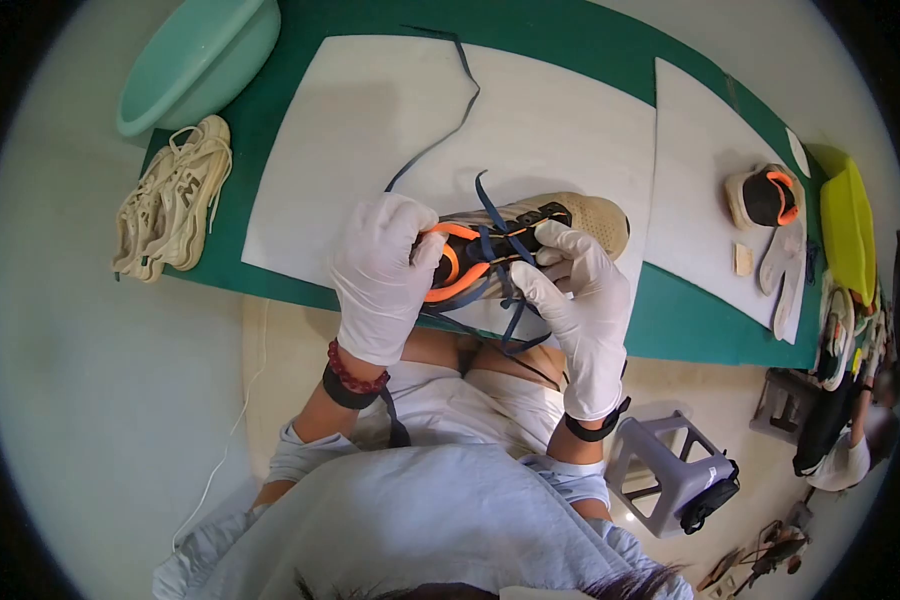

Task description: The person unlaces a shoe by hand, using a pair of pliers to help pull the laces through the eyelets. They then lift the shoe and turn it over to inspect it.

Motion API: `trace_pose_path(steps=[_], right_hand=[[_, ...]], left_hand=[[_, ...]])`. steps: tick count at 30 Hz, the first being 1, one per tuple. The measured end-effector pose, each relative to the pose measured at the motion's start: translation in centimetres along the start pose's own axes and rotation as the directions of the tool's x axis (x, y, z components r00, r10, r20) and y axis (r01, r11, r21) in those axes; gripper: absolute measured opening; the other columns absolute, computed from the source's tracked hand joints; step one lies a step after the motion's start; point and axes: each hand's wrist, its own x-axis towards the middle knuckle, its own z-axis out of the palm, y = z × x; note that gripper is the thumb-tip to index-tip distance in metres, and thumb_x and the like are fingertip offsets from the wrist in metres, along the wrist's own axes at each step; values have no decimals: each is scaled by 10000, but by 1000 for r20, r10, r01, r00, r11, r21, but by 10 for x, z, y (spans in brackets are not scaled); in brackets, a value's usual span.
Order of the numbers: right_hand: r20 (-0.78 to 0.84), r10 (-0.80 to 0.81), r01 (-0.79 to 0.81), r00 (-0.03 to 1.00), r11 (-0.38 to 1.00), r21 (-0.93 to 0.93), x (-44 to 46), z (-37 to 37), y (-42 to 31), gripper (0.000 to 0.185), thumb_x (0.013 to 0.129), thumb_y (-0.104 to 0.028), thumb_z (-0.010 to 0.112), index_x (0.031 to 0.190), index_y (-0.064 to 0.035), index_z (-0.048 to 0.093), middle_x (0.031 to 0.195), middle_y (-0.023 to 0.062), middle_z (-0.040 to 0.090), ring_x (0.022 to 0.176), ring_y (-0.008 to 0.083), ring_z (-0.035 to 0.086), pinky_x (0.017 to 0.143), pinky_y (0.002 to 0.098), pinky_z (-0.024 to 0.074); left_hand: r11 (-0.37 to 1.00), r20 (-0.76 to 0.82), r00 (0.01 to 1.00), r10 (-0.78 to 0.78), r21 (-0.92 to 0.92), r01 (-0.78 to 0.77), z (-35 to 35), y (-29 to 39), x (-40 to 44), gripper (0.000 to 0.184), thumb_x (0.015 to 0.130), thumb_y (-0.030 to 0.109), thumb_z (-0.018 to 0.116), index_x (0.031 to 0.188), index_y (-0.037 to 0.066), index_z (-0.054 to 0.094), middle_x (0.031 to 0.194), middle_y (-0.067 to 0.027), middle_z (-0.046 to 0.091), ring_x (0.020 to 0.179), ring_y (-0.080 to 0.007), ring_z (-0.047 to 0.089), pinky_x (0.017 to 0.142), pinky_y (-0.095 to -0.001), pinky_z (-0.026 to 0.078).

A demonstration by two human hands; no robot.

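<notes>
A beige and black sneaker (595,218) with an orange-edged collar lies on its sole, toe to the right, on the white sheet. Dark blue shoelace (492,210) is partly threaded across its tongue. My left hand (383,268), in a white glove, is closed with fingertips at the sneaker's collar; exactly what lies between them is partly hidden. My right hand (582,305), also gloved, has its fingers curled over the lacing area, pinching at the lace near the eyelets. One long lace end stretches from beside my left hand to the far edge; loops hang over the near edge.
White sneakers (180,200) stand on the green table (290,290) at left, near a mint basin (205,65). At right are another orange-collared sneaker (765,197), insoles (785,270) and a yellow basin (848,225). A grey stool (670,465) stands below; another person sits far right.
</notes>
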Motion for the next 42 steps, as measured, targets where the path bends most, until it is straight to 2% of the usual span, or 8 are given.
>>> trace_pose_path(steps=[5, 11, 20, 28, 31, 34, 37, 42], right_hand=[[31, -10, 18, 999, 962, -274, -4, -1, 1, 331, 877, -268, 902, 1038, -64, 698, 883, 41, 706, 715, 145, 653, 681, 299, 543], [34, -144, 148, 989, 958, -245, -4, -7, 14, 233, 972, -300, 789, 956, -89, 691, 835, 101, 658, 704, 262, 637, 659, 367, 521], [198, -251, 296, 947, 925, -239, -10, -22, 22, 266, 1007, -230, 748, 846, -73, 605, 800, 108, 607, 714, 326, 619, 644, 386, 490], [217, -270, 294, 938, 951, -90, -8, -25, 31, 280, 1004, -162, 748, 820, -48, 569, 772, 97, 562, 674, 270, 570, 627, 363, 452], [225, -258, 278, 940, 958, -63, -8, -26, 34, 294, 1008, -160, 744, 808, -42, 564, 763, 83, 551, 663, 240, 545, 623, 350, 438], [230, -256, 270, 939, 963, -31, -7, -27, 39, 303, 1008, -157, 745, 797, -39, 562, 756, 68, 539, 660, 217, 525, 624, 340, 427], [223, -262, 268, 939, 963, 2, -7, -27, 41, 309, 1004, -151, 745, 786, -36, 560, 747, 58, 523, 659, 199, 507, 624, 332, 412], [215, -214, 203, 953, 976, 75, -9, -28, 42, 324, 995, -149, 747, 762, -32, 554, 738, 40, 512, 668, 164, 488, 625, 318, 391]], left_hand=[[999, 10, 1000, -14, -44, 15, 1, 2, -1, 181, 819, -55, 762, 944, 40, 674, 927, -89, 672, 830, -255, 653, 753, -356, 538], [1000, 0, 1000, 0, -19, 0, -1, 2, 1, 175, 820, -47, 762, 945, 41, 677, 930, -88, 672, 826, -257, 649, 755, -355, 537], [1000, 6, 1000, 6, 4, -6, -2, 3, 1, 179, 815, -39, 771, 942, 49, 681, 925, -77, 674, 855, -263, 640, 764, -361, 529], [1000, 1, 1000, 18, 22, -18, -2, 4, 1, 194, 803, -38, 787, 940, 53, 684, 927, -78, 680, 841, -265, 643, 751, -365, 527], [999, -10, 1000, 24, 47, -24, 1, -1, 0, 236, 767, 101, 837, 935, 149, 677, 941, -2, 667, 862, -262, 619, 742, -395, 528], [999, -9, 1000, 23, 33, -22, 1, -1, 0, 236, 770, 98, 834, 937, 147, 674, 938, -4, 665, 861, -264, 618, 742, -396, 528], [1000, 6, 1000, 19, 16, -19, -2, 3, 1, 195, 810, -39, 787, 943, 56, 681, 928, -74, 678, 847, -266, 641, 752, -367, 527], [1000, 12, 1000, 21, 21, -21, -3, 3, 2, 205, 807, -37, 794, 950, 60, 684, 936, -70, 683, 854, -262, 641, 759, -363, 531]])
